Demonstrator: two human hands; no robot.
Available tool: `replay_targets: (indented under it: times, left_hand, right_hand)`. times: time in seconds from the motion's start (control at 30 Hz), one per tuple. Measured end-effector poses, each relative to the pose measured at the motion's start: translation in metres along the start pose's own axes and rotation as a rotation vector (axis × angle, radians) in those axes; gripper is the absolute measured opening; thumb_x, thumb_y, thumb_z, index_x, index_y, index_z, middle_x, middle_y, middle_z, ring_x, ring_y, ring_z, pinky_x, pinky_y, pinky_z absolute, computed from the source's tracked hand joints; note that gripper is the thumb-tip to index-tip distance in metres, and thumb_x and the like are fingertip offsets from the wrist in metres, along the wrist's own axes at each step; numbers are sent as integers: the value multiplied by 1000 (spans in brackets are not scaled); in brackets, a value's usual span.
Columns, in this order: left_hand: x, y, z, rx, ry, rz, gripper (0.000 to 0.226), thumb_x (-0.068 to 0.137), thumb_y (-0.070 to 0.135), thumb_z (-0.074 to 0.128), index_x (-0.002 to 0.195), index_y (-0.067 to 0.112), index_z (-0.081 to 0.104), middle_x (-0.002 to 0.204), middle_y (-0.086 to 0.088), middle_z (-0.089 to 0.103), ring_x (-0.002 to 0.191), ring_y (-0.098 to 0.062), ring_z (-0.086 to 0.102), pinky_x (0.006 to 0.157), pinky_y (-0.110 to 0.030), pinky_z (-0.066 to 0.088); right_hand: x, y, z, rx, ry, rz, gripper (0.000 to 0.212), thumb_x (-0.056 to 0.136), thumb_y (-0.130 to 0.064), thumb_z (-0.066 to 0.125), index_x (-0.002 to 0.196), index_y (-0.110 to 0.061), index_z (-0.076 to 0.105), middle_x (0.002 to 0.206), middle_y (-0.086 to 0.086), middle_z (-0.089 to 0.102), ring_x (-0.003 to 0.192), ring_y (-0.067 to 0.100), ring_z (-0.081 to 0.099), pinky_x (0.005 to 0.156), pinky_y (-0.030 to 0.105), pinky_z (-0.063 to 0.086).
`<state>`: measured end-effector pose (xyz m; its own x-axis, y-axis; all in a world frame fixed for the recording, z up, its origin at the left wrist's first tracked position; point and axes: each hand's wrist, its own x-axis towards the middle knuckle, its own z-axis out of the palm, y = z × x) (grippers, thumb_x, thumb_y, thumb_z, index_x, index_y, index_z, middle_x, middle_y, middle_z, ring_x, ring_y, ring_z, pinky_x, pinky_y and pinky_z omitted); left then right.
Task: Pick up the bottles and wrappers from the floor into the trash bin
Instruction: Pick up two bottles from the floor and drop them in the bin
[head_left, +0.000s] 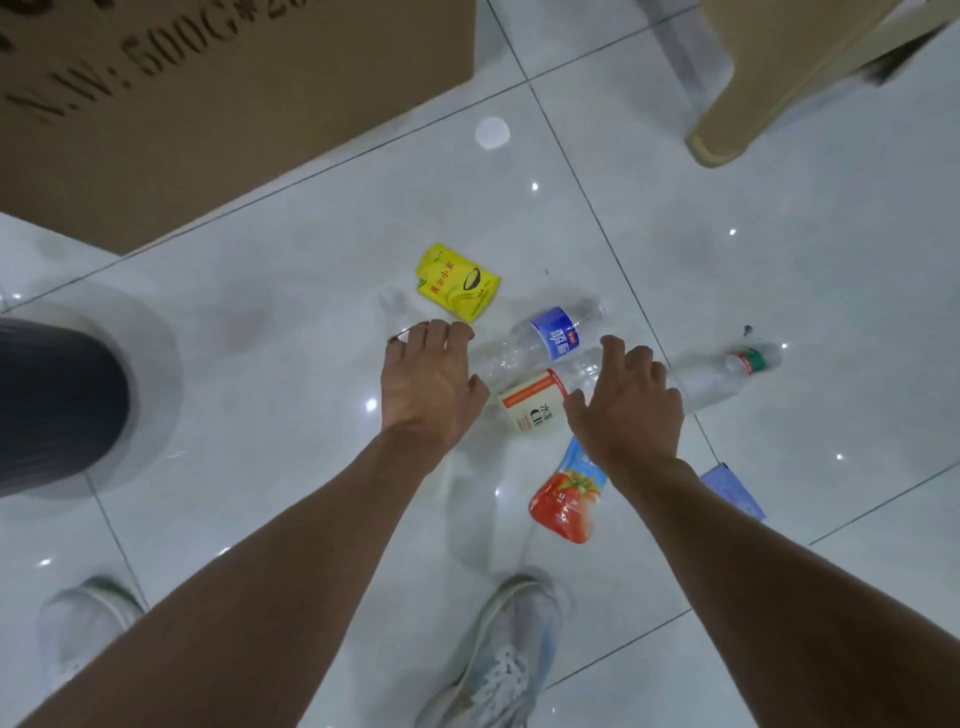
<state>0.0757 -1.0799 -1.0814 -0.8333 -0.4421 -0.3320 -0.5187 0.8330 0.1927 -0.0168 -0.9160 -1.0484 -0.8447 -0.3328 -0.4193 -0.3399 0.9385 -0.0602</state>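
Hovering over floor (291, 364) litter: left hand (428, 387) and right hand (626, 410), fingers spread, empty. Blue-label bottle (540, 340) between them; yellow wrapper (457, 280) at 12 o'clock; trash bin (57, 405) at 9.

Bottles and wrappers strewn on the floor, trash bin (57, 405) off to one side.

Lying flat: clear bottle with blue label (540, 338), clear bottle with red-and-green label (727, 376), bottle with cream-and-orange label (535, 408) between them. Yellow wrapper (457, 280) beyond, red tomato wrapper (566, 501) nearer, pale blue wrapper (735, 491) beside it. Bin dark-lined, mouth open.
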Motion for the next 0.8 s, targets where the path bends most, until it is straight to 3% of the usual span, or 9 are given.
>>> replay_targets:
  times: [0.23,0.4,0.53,0.7,0.8]
  left_hand:
    - [12,-9,42,37,4,53,70,85,54,52,141,14,40,133,-9,48,130,-28,39,111,-40,29]
    - [18,-7,76,-8,-145,165,100,82,62,59,153,10,12,156,-10,25,146,-27,16,121,-36,8]
    - [22,-1,87,-31,-231,98,117,72,72,62,153,9,7,151,-12,30,141,-29,24,121,-41,14]
    - [5,-4,85,57,-18,209,90,86,66,46,149,6,25,139,-13,43,128,-31,40,114,-42,28]
    - [-4,-13,89,142,-111,215,92,88,56,53,153,7,11,148,-13,33,132,-29,36,112,-38,27]
  right_hand:
    - [13,4,46,10,-33,-19,71,82,-41,62,140,-16,29,125,12,46,114,31,47,88,45,45]
    - [19,7,65,8,-33,-28,75,81,-42,64,141,-16,27,127,13,43,115,30,46,85,43,45]
    - [22,13,71,5,-14,-66,77,81,-42,65,143,-17,27,133,14,40,120,32,44,92,46,45]
    - [16,18,77,-24,-8,-105,81,82,-44,63,147,-19,24,138,13,37,124,31,40,97,47,41]
    - [12,14,81,-55,-71,-121,87,81,-42,65,150,-21,18,146,13,30,133,32,31,102,50,37]
